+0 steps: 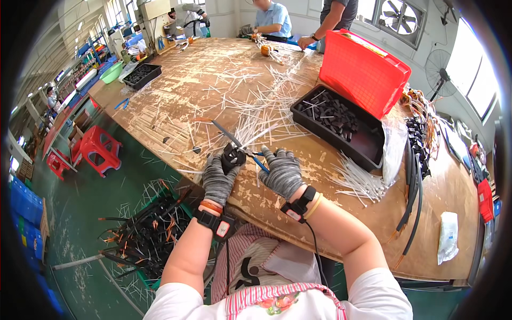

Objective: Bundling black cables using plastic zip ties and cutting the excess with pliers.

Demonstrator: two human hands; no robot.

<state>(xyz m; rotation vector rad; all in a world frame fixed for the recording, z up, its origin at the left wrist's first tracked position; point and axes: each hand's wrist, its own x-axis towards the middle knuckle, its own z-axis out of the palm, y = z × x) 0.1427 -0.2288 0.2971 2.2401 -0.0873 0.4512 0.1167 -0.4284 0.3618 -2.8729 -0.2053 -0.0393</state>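
Note:
My left hand [218, 181], in a grey striped glove, is closed around a rounded black connector [233, 156]. A black cable [226, 132] runs up from it and ends in orange wires on the table. In my right hand [282, 175], gloved alike, is a pair of blue-handled cutting pliers [261, 163]. Their jaws are beside the connector; whether they touch it is too small to tell. Loose white cable ties [253, 125] are strewn just beyond both hands. A denser bundle of white cable ties [358, 181] lies to the right.
A black tray [341, 144] of small black parts stands at right, a red crate [362, 69] behind it. Black cables [415, 197] lie at the right. Below left is a green crate [144, 277] of finished-looking cables. Two people [273, 21] are across the table [160, 90].

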